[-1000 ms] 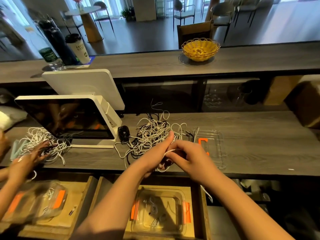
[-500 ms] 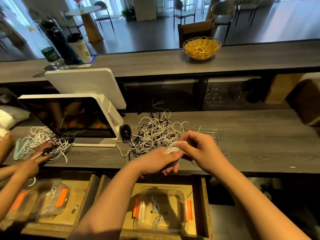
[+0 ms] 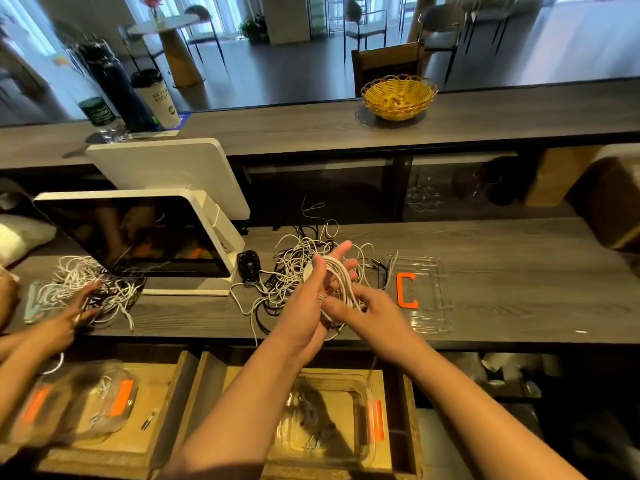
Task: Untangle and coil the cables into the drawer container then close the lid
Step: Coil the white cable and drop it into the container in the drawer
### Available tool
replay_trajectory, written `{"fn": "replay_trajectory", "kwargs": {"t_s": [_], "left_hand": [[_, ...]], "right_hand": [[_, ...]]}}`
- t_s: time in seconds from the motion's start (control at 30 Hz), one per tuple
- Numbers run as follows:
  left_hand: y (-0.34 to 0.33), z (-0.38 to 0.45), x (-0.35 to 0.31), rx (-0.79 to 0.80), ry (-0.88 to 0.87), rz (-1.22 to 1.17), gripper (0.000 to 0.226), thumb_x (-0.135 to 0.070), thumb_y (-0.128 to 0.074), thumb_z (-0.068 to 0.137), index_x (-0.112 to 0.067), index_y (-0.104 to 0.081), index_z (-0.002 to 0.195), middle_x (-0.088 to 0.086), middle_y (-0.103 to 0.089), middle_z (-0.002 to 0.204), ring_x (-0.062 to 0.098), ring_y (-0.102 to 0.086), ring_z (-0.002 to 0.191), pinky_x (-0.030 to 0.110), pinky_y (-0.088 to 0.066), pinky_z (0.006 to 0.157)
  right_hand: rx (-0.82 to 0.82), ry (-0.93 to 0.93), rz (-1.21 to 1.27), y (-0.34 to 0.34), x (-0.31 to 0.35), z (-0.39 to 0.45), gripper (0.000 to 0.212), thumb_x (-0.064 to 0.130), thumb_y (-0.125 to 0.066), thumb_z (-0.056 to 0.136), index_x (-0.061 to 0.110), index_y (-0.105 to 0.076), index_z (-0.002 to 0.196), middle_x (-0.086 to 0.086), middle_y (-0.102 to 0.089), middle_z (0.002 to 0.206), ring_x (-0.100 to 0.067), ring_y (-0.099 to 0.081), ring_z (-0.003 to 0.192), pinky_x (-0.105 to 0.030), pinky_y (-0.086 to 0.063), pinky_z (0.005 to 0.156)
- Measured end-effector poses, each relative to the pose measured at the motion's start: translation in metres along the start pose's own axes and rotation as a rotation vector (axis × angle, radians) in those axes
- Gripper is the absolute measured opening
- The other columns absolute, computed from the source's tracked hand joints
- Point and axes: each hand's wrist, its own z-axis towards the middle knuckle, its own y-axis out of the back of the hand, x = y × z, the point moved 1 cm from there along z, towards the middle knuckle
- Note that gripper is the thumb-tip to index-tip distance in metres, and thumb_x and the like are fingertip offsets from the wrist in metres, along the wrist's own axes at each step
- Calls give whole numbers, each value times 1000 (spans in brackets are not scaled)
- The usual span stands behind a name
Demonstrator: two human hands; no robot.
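- The left hand (image 3: pixel 320 289), half a second earlier curled low at the counter edge, had risen with fingers straightened, white cable (image 3: pixel 337 278) looped round it as a former.
- The right hand (image 3: pixel 360 311) apparently pinched the cable's lower turns; blur obscured this.
- Coiling had advanced; the tangled pile (image 3: pixel 298 268) remained on the counter (image 3: pixel 519 268), the container (image 3: pixel 325 417) open in the drawer (image 3: pixel 408 427), its lid (image 3: pixel 424 292) aside.
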Motion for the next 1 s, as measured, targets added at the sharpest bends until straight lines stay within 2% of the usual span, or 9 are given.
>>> {"fn": "replay_trajectory", "kwargs": {"t_s": [0.17,0.27,0.37,0.5,0.63,0.73,0.83,0.9,1.0], "left_hand": [[0,0,-2,65,-25,24,44,-56,-35,97,-44,-74,114,-6,-71,91,7,-64,88,29,-52,86],[1,-2,-2,112,-24,19,47,-53,-28,104,-39,-69,125,-8,-64,70,8,-58,67,26,-50,66],[2,-3,-3,134,-20,46,46,-56,-31,102,-40,-66,127,-1,-55,70,12,-49,50,24,-44,41],[-1,-2,-2,63,-70,192,44,-54,-34,101,-40,-71,121,1,-68,97,17,-60,89,31,-49,75],[-2,-4,-5,37,-66,188,42,-45,-35,105,-33,-73,119,-7,-67,80,6,-65,78,18,-51,68],[0,-4,-3,16,-71,218,43,-48,-33,104,-38,-73,117,-7,-73,102,9,-66,100,23,-51,85],[-4,-5,-5,4,-92,229,44,-49,-34,103,-39,-73,117,-6,-69,93,9,-61,92,26,-49,88],[-4,-4,-4,-11,-118,247,43,-51,-34,101,-39,-73,117,-1,-71,108,12,-63,105,29,-49,98],[-4,-3,-1,10,-135,194,43,-53,-38,98,-37,-74,117,12,-62,97,19,-57,95,30,-49,89]], "right_hand": [[71,-37,197,-4,4,-6,15,26,-63,95,13,-68,90,4,-67,72,-2,-60,63,-16,-47,62],[113,-84,281,-5,5,-7,37,46,-58,95,11,-67,91,-9,-67,74,-29,-54,57,-35,-47,53],[134,-186,376,-5,5,-6,51,53,-45,98,8,-64,84,0,-59,56,-13,-40,44,-23,-31,47],[174,-175,480,-6,-1,-5,38,52,-59,90,14,-61,88,-4,-59,62,-12,-37,46,-23,-27,45],[173,-244,589,-4,-1,-5,47,62,-44,93,18,-60,95,-4,-38,49,-14,-28,39,-26,-24,41],[177,-266,597,-4,-1,-5,36,49,-51,96,14,-60,95,-2,-39,51,-12,-30,40,-24,-25,41],[138,-267,646,-8,0,-8,20,33,-57,95,13,-58,91,-2,-46,56,-11,-31,42,-25,-20,43],[106,-274,664,-9,0,-8,11,24,-57,96,13,-55,92,-1,-51,61,-11,-31,42,-26,-17,43],[105,-280,680,-7,-1,-5,8,18,-56,97,11,-53,93,-6,-50,68,-9,-32,39,-23,-21,39]]}}
